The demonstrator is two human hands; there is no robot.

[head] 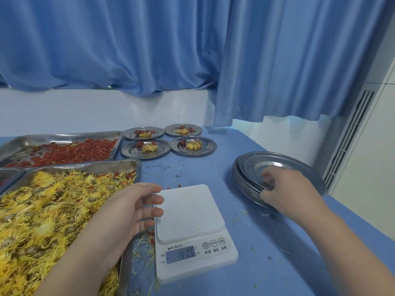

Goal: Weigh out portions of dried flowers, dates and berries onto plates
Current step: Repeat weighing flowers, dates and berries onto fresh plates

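A white digital scale [192,229] stands on the blue table with nothing on its platform and its display lit. My left hand [130,212] hovers with relaxed fingers beside the scale's left edge, over the tray of yellow dried flowers [38,212]. My right hand [286,189] grips the near rim of the top plate of a stack of empty metal plates [273,165] at the right. Behind the flower tray lies a tray of red berries [70,152]. Several filled plates [147,148] with flowers and dates sit at the back.
Loose petals and a few red berries [147,242] are scattered on the table between the flower tray and the scale. A blue curtain [192,50] hangs behind the table. The table's right edge [352,212] runs close past the plate stack.
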